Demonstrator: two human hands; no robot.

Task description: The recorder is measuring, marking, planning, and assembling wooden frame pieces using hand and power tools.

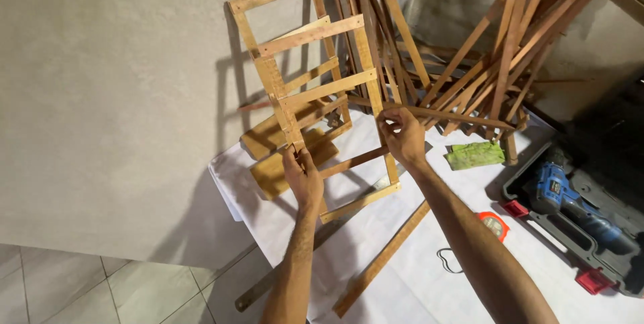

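Note:
A small wooden frame (305, 89) of slats, like a ladder-shaped rack, stands tilted on a table covered in white sheet (429, 277). My left hand (302, 176) grips its left upright near the lower end. My right hand (401, 135) holds the right upright about halfway up, fingers closed around the slat. A loose wooden slat (382, 260) lies on the sheet below the frame, and a long metal ruler (282, 277) lies beside it, reaching past the table's edge.
Many long wooden slats (496, 49) lean against the wall at the back. Flat wood blocks (275, 163) lie behind the frame. A green cloth (475, 155), an orange tape measure (493, 223) and a blue power drill (570, 203) in an open black case sit at the right.

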